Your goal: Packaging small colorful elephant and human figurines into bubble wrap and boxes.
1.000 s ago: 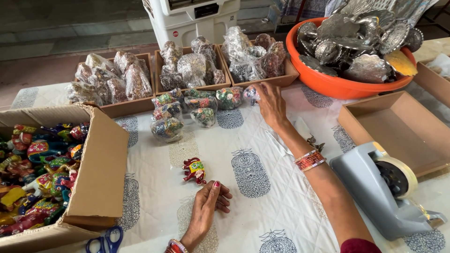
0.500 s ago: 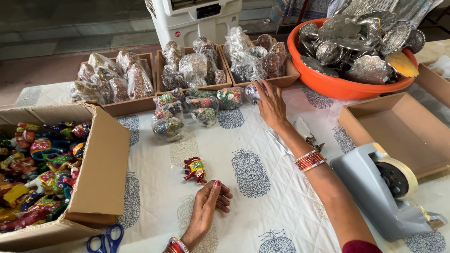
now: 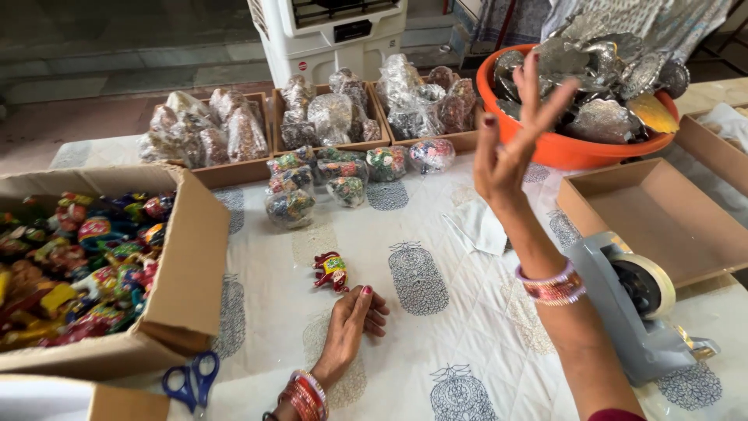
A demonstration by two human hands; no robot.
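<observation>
- at my far left an open brown cardboard box (image 3: 187,273) sits on the counter (image 3: 467,343), stuffed with small bright toys (image 3: 78,257) in red, yellow, green and blue wrapping.
- just below that box lie blue-handled scissors (image 3: 191,380), beside the corner of another cardboard carton.
- along the back edge stand three shallow cardboard trays (image 3: 234,168) holding crinkly clear plastic packets (image 3: 331,117) of brownish bits.
- in front of the trays cluster several rounded clear pouches (image 3: 290,206) filled with multicoloured pieces.
- the counter wears a white quilted cloth printed with dark oval motifs.
- a small red, green and yellow elephant-shaped figure (image 3: 332,271) lies on the cloth, just beyond my left hand's fingers, close but apart from them.
- my left hand (image 3: 354,320) rests palm down on the cloth, fingers loosely spread and holding nothing, red and gold bangles at the wrist.
- my right hand (image 3: 506,148) is lifted off the counter in the air, fingers splayed open and empty, bangles on the forearm, well away from the figure.
- behind that hand a round orange plastic tub (image 3: 576,152) holds shiny silver embossed foil pieces (image 3: 604,117).
- further right lies an empty shallow cardboard tray (image 3: 662,218).
- nearest me on the right stands a grey tape dispenser (image 3: 631,312) with a pale roll.
</observation>
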